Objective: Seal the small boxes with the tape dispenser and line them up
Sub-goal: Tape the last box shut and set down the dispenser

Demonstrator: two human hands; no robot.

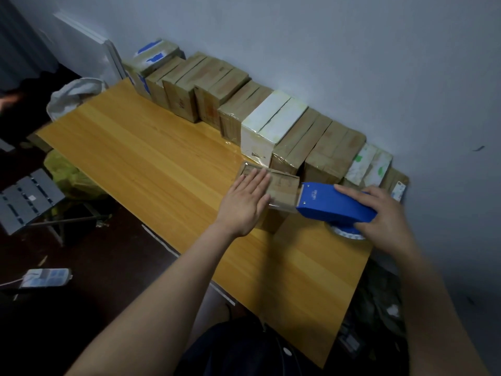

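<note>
A small brown cardboard box (282, 187) stands on the wooden table (151, 164), just in front of a row of boxes. My left hand (245, 203) lies flat on its top with the fingers spread, pressing the flaps down. My right hand (385, 215) grips a blue tape dispenser (334, 204), whose front end touches the box's right edge. A strip of clear tape shows along the box's near side. The tape roll (347, 233) peeks out under the dispenser.
A long row of brown and white boxes (271, 123) runs along the grey wall (352, 63) at the table's far edge. A white bag (73, 96), a grey folding stool (27, 199) and a phone (43, 276) lie off the table's left.
</note>
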